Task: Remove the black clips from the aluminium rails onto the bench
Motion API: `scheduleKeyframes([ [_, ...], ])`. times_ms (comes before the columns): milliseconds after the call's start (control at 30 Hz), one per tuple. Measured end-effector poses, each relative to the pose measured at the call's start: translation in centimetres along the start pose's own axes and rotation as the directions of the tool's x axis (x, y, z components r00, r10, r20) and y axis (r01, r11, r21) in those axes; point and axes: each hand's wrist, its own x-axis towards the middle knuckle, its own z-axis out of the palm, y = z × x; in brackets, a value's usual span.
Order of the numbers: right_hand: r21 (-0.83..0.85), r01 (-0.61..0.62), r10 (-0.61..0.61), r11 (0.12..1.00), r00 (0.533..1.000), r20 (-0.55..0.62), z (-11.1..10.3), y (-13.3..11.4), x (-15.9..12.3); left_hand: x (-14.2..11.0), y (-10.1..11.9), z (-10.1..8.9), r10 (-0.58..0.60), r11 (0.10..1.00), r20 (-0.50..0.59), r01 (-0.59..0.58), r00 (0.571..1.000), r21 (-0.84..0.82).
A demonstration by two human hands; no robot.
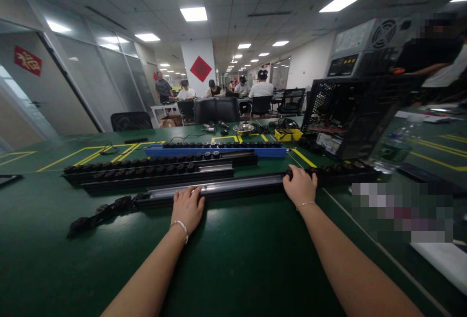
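Note:
A long black rail (241,186) with a shiny metal channel lies across the green table in front of me. My left hand (188,206) grips its near side left of the middle, fingertips curled over the edge. My right hand (301,185) is closed farther right, around a black roller piece (289,174) at the end of the bare channel; the fingers partly hide it. Black rollers (346,168) fill the rail's right part. Off its left end trails a loose, bent strip of black rollers (105,212).
Behind lie two more black roller rails (215,167) and a blue rail (270,152). Farther back are a metal bowl (243,128) and a yellow tray (288,135). An open computer case (350,117) and a plastic bottle (396,147) stand right. Several people sit in the background.

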Motion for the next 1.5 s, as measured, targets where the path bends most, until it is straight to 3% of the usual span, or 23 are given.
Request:
scheduleKeyframes([
  [267, 0.070, 0.096, -0.097, 0.993, 0.995, 0.015, 0.0, -1.4, -0.6, -0.6, 1.0, 0.3, 0.120, 0.993, 0.073, -0.120, 0.990, -0.012],
  [667, 0.165, 0.192, -0.200, 0.967, 0.979, 0.038, -0.1, -2.7, -1.1, -1.0, 1.9, 0.5, 0.170, 0.981, 0.102, -0.179, 0.980, 0.080],
  [967, 0.193, 0.206, -0.224, 0.959, 0.972, 0.077, -0.2, -3.9, -1.6, -0.2, 5.2, 1.8, 0.275, 0.951, 0.114, -0.288, 0.955, 0.116],
  [1300, 0.256, 0.240, -0.272, 0.936, 0.957, 0.099, 0.3, -4.1, -1.9, 2.2, 10.5, 3.2, 0.440, 0.890, 0.114, -0.450, 0.890, 0.077],
  [1500, 0.321, 0.263, -0.319, 0.910, 0.938, 0.135, 0.4, -4.1, -2.0, 2.8, 11.7, 3.2, 0.410, 0.901, 0.159, -0.426, 0.898, 0.078],
])
